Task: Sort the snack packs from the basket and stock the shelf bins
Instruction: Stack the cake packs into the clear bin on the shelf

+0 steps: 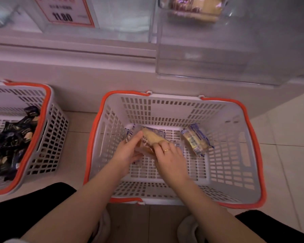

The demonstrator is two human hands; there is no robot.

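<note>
Two hands work low in the basket [249, 155] at the centre of the frame. The left hand [128, 151] and the right hand [168, 155] meet on one pack [152, 137], fingers curled round its near end; the left thumb lies along its left side, the right fingers, one wearing a ring, cover its lower right corner. That pack's long axis runs from upper left to lower right, tilted up off the basket floor. It looks like a clear wrapper with blue print over a pale yellow cake. More blue-edged wrapping shows beneath it, though how many packs lie there I cannot tell.

A second pack [196, 140] lies flat on the floor just right of the hands, apart from them, its long axis also running upper left to lower right. The right hand is the nearer one to it, so I judge it would fall to that hand.

A clear bin [200, 64] hangs at the upper right, above the basket; a bin higher up holds similar cakes [197, 7]. At the left edge a second basket [47, 120] holds dark packs [12, 135].
</note>
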